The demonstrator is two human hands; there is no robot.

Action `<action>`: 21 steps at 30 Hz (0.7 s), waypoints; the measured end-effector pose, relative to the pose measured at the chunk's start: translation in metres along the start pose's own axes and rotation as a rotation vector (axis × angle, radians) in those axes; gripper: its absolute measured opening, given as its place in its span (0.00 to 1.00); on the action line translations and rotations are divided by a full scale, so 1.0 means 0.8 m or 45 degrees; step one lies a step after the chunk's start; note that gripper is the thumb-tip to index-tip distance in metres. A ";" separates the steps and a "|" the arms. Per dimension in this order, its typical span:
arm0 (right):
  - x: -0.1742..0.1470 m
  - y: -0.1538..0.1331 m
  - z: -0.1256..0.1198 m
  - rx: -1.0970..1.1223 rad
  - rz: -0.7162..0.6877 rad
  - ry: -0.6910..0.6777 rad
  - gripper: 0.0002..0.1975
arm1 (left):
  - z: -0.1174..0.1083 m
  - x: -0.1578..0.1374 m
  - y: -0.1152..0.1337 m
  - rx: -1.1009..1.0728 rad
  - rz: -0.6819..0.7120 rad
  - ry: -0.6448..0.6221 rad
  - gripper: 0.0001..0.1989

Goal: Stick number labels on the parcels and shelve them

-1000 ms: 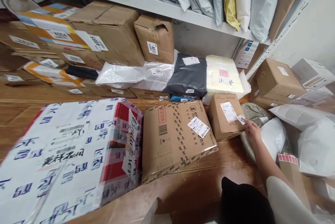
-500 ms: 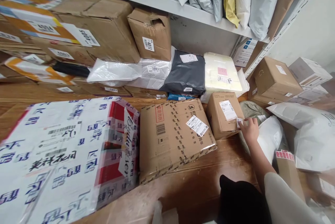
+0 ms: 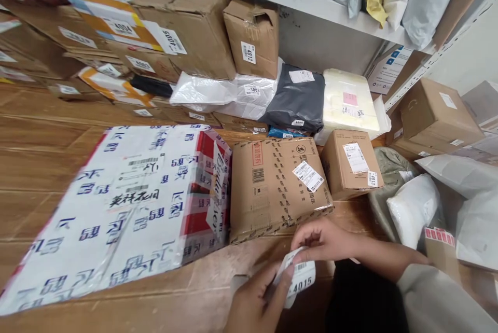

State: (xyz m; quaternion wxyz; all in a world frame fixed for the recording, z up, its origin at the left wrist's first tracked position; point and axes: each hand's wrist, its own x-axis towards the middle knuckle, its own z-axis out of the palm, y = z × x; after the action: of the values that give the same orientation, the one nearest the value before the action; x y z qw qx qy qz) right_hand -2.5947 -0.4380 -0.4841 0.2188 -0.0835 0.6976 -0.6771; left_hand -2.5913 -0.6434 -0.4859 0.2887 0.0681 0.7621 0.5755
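My left hand [image 3: 261, 296] is closed on a strip of white barcode labels [image 3: 302, 282], the front one printed 4015. The fingers of my right hand [image 3: 317, 239] pinch the upper end of the same strip. Just beyond my hands lies a brown carton [image 3: 268, 188] wrapped in printed tape, with a white shipping label. To its right sits a smaller brown box [image 3: 348, 162]; a small sticker reading 4013 [image 3: 372, 179] is on its lower right corner. A large white-taped box with red sides [image 3: 143, 203] stands on the left.
Numbered cartons [image 3: 182, 22] and bagged parcels [image 3: 298, 97] are stacked along the wall under a metal shelf [image 3: 330, 3] of upright mailers. White plastic sacks [image 3: 414, 203] and more boxes [image 3: 436, 110] crowd the right side. Wooden floor [image 3: 35, 151] shows at left.
My right hand has left the small box, where the sticker remains, and come back to the label strip. My left hand has come into view with the strip. The view has shifted left.
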 end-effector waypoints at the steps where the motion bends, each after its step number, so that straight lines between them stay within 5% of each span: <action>1: 0.004 0.009 0.002 0.056 0.021 0.013 0.27 | 0.002 0.004 -0.005 -0.076 -0.070 -0.001 0.25; 5: 0.011 0.029 -0.003 0.198 0.109 0.075 0.27 | 0.008 0.011 -0.019 -0.298 -0.303 -0.022 0.31; 17: 0.013 0.043 -0.014 0.167 0.121 0.247 0.26 | 0.030 0.020 -0.028 -0.252 -0.303 0.120 0.32; 21: 0.018 0.049 -0.024 0.151 0.118 0.387 0.25 | 0.027 0.027 -0.031 -0.277 -0.330 0.007 0.28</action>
State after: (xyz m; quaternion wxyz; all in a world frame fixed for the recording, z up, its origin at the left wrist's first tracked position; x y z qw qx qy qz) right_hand -2.6085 -0.4242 -0.5257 0.1463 0.0652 0.6847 -0.7110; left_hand -2.5918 -0.6239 -0.5198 0.3641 -0.0641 0.6985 0.6127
